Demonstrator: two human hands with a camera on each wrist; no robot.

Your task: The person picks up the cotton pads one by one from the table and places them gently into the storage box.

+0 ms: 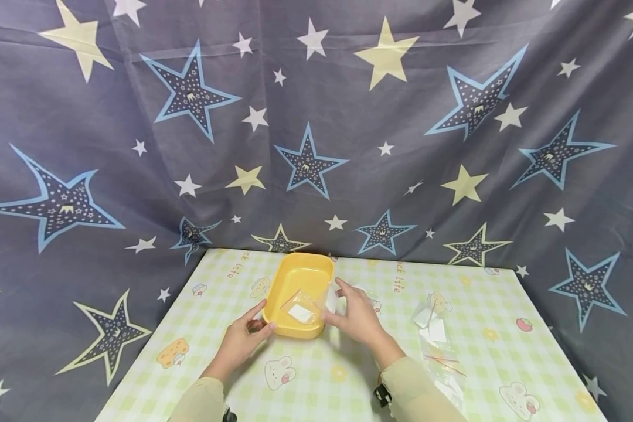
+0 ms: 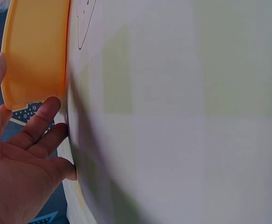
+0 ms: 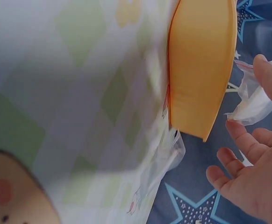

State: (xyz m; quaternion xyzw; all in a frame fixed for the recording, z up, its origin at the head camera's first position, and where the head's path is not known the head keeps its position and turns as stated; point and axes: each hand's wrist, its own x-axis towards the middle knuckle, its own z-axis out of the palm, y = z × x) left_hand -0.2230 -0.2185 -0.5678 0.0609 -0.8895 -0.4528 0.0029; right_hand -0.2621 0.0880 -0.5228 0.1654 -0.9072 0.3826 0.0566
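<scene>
A yellow rectangular tray (image 1: 295, 284) stands near the back edge of the table. My left hand (image 1: 244, 340) holds its near left corner, the thumb on the near side and a finger along the left side. In the left wrist view the other fingers are loosely bent beside the tray. Inside the tray lies a clear zip bag (image 1: 302, 312) with a white piece in it. My right hand (image 1: 357, 313) pinches another clear zip bag (image 3: 255, 102) with white contents between thumb and fingertip, over the tray's right rim.
More clear zip bags (image 1: 435, 333) with white pieces lie in a row on the right of the table. Another clear bag (image 3: 164, 161) lies beyond the tray's right side. A star-patterned curtain (image 1: 343, 228) hangs behind the checked tablecloth (image 1: 485, 346).
</scene>
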